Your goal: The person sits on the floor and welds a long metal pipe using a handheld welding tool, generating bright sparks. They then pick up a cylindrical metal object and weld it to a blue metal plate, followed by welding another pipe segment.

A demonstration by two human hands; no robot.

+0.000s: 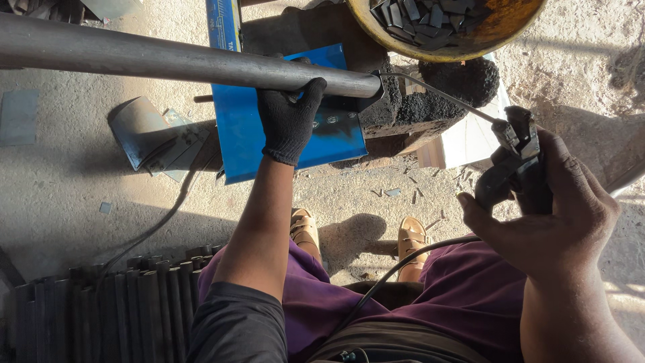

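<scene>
1. Pipe (168,57): smooth grey steel, round, dull sheen. It lies nearly level across the upper frame, long axis running left to right, right end at a dark crusted block (403,101) above a blue sheet-metal stand (242,134).
2. Rod (447,97): thin, straight, grey. It slants from the holder (514,154) up and left, tip at the pipe's right end; contact appears likely but is not clear.
3. Left hand (289,117): black knit glove, fingers curled over the pipe from below, gripping it near its right end.
4. Right hand (544,215): bare, closed around the dark holder; black cable (396,269) trails toward the lap.
5. Yellow bowl (376,27) of dark metal pieces sits above.
</scene>
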